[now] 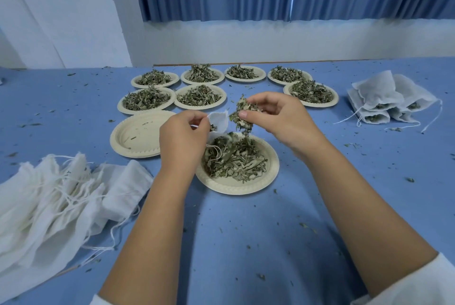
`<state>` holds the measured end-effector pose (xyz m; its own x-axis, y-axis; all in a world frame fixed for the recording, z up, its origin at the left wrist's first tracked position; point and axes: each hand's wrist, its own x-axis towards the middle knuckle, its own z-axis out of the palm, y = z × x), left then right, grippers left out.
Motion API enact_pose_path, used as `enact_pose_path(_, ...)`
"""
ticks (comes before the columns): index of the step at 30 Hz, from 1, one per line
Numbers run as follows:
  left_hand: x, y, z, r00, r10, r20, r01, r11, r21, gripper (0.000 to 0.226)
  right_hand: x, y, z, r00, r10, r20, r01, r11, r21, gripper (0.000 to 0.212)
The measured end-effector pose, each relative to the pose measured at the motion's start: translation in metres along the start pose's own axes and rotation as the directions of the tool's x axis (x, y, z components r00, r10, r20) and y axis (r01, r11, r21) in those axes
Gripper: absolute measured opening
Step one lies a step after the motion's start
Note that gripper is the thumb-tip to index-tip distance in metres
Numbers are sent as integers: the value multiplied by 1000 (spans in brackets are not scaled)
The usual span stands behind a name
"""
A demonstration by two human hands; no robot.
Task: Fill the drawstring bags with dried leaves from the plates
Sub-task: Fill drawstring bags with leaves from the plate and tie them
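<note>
My left hand [183, 139] pinches the mouth of a small white drawstring bag [219, 121] and holds it above a paper plate [272, 176] of dried leaves [234, 159]. The bag's string dangles onto the leaves. My right hand [278, 117] grips a clump of dried leaves [242, 114] right beside the bag's mouth, with bits hanging down from it. Most of the bag is hidden behind my left hand.
Several plates heaped with leaves [200, 95] stand behind. A stack of empty plates [138, 134] sits to the left. Empty bags [61, 201] lie in a pile at the near left, filled bags [389, 100] at the far right. Leaf crumbs dot the blue table [246, 243].
</note>
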<state>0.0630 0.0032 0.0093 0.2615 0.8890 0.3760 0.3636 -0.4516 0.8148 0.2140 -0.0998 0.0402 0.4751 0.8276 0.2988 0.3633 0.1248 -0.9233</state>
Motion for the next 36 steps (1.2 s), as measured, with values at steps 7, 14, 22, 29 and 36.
enact_pose_path(7,-4,5,6,997,-2,72,2,1000,-4,10,-1,12,26,994,36,-101,-13,975,223,21)
enact_pose_path(14,-5,7,7,991,-55,119,75,982,-174,18,0,24,38,980,-68,-185,82,994,70,24)
enact_pose_path(22,-6,11,4,986,-126,108,151,950,-273,28,-2,29,38,981,-168,-93,141,958,-251,21)
enact_pose_path(29,-8,13,7,981,-35,190,74,976,-204,16,2,35,36,991,-135,16,123,841,-527,25)
enact_pose_path(36,-7,11,5,991,-37,132,55,989,-139,11,0,26,35,1000,-11,-13,9,992,-127,25)
